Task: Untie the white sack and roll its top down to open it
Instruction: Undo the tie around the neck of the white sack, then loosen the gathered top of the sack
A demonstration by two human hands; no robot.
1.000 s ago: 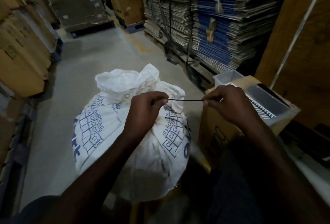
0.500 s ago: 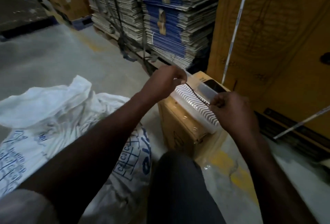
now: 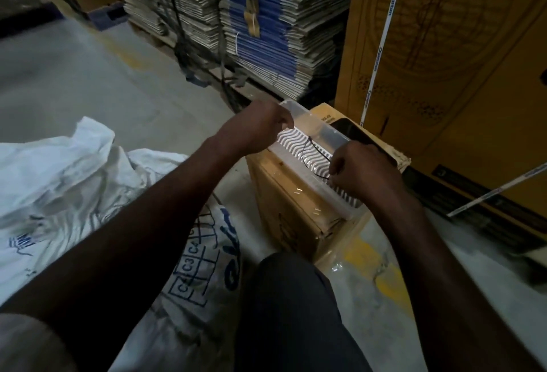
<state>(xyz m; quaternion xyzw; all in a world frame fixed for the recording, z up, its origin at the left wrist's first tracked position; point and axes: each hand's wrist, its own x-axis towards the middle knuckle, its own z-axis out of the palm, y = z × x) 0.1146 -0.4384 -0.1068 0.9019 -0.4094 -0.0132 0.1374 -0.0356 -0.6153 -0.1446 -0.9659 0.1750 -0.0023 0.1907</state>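
Observation:
The white sack (image 3: 68, 182) with blue print lies at the lower left, its top loose and crumpled, with no tie around it. Both hands are off the sack, over a clear plastic tray (image 3: 313, 130) on a small cardboard box (image 3: 284, 208). My right hand (image 3: 362, 174) pinches a thin black string (image 3: 307, 149), which hangs slack in a loop above the tray's wavy-patterned bottom. My left hand (image 3: 260, 130) hovers at the tray's left rim with its fingers loosely curled, and the loop's far end stops just short of them.
A dark phone (image 3: 355, 134) lies on the box beside the tray. Stacks of flattened cartons (image 3: 260, 31) stand behind, and a large strapped carton (image 3: 444, 60) rises at the right. Grey concrete floor (image 3: 74, 90) stretches to the left. My knee (image 3: 296, 312) is at the bottom centre.
Both hands left the sack and swung right to the tray, carrying the string. It was taut between them. Now it hangs slack from my right hand, and my left no longer holds it.

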